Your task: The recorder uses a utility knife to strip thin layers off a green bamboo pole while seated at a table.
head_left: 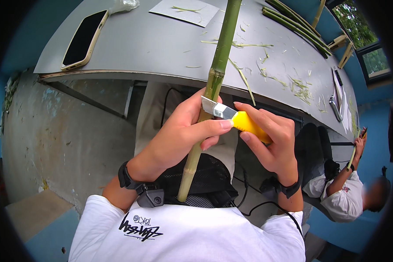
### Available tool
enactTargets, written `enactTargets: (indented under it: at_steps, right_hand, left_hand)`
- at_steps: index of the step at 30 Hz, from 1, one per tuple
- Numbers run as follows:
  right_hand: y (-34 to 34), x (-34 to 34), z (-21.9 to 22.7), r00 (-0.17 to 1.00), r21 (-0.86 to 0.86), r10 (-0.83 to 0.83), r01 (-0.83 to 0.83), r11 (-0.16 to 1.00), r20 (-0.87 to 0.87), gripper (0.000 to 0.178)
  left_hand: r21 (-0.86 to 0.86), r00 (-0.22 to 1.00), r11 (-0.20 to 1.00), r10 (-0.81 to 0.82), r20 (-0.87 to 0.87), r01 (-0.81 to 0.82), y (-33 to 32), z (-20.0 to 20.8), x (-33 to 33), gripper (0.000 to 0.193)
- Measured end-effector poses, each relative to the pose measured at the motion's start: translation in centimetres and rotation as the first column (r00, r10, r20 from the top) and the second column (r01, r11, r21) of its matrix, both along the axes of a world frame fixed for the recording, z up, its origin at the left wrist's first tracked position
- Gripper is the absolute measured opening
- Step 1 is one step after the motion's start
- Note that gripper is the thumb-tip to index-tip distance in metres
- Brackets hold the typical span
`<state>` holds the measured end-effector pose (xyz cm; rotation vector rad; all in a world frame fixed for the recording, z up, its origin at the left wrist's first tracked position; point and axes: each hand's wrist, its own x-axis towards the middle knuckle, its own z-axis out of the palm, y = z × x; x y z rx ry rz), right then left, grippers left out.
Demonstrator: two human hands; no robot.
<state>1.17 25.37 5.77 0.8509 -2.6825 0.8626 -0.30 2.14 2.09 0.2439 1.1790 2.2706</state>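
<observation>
A long green bamboo stalk (pixel 220 54) runs from the grey table top down to my chest, paler at its lower end. My left hand (pixel 179 135) wraps around the stalk at its middle, thumb pressed against the back of a knife blade. My right hand (pixel 270 139) grips a utility knife (pixel 236 117) with a yellow handle; its metal blade lies against the stalk just below a node.
The grey table (pixel 153 48) holds a phone (pixel 84 39), a sheet of paper (pixel 185 11), more green bamboo stalks (pixel 297 26), scattered green shavings (pixel 299 87) and a metal tool (pixel 336 107). Another person (pixel 349 192) in white sits lower right, holding a thin strip.
</observation>
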Motion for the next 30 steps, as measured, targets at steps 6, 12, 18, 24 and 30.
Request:
enactTargets:
  at_steps: [6,12,18,24,30]
  right_hand:
    - [0.1,-0.3,0.0,0.999,0.042,0.03,-0.032,0.999,0.038,0.049]
    - [-0.3,-0.1,-0.4,1.0,0.099,-0.004,0.002,0.995,0.014,0.052]
    - [-0.2,0.4,-0.5,0.999,0.16,-0.024,0.028,0.987,-0.023,0.057]
    - [0.0,0.4,-0.3,0.999,0.176,-0.018,0.025,0.984,-0.042,0.059]
    - [-0.1,-0.2,0.1,0.994,0.245,0.017,0.009,0.969,-0.104,0.057]
  left_hand:
    - [-0.035,0.992,0.996,0.078,-0.095,-0.082,0.4,-2.0,0.0,0.033]
    - [0.003,0.993,0.998,0.056,-0.107,-0.056,0.2,-2.8,0.0,0.031]
    - [0.109,0.989,0.989,0.112,-0.092,-0.102,0.9,-4.0,1.1,0.04]
    - [0.021,0.963,0.985,0.173,-0.204,-0.173,1.4,-4.4,1.4,0.041]
    - [-0.003,0.966,0.989,0.141,-0.216,-0.145,1.0,-5.2,1.3,0.033]
